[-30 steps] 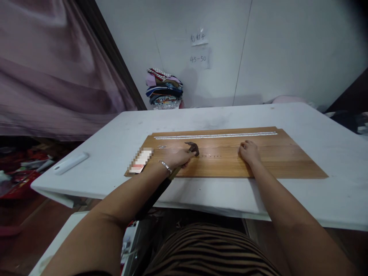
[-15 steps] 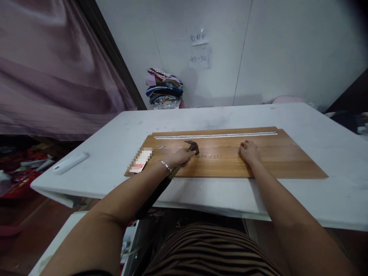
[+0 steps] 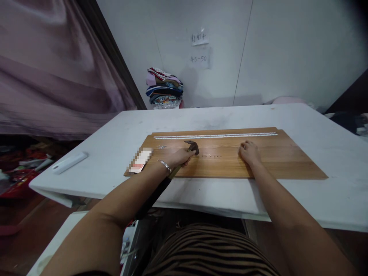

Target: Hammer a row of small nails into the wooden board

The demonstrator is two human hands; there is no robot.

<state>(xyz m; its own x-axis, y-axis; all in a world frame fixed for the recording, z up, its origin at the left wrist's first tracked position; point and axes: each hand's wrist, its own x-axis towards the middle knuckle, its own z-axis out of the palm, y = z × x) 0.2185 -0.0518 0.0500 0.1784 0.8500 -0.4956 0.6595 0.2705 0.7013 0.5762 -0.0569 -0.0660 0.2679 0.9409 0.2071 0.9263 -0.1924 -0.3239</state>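
My left hand [image 3: 180, 157], with a silver bracelet at its wrist, is wrapped round the handle of a claw hammer [image 3: 193, 147] close to the head. The dark grip end of the handle points back under my forearm. Beneath the hammer lies a wooden board [image 3: 276, 161], with a short row of nails [image 3: 211, 156] running across it just right of the hammer head. My right hand [image 3: 249, 152] rests on the board beyond the row's right end, its fingers curled in. Whatever those fingers may hold is hidden. Several loose nails [image 3: 161, 147] lie on the board's left part.
Two white measuring strips [image 3: 215, 135] lie along the board's far edge. A blurred-out phone-like item [image 3: 140, 160] sits at its left end. On the white table [image 3: 230, 117] a white elongated object [image 3: 69, 163] lies far left. Folded cloths [image 3: 164, 87] are stacked by the wall.
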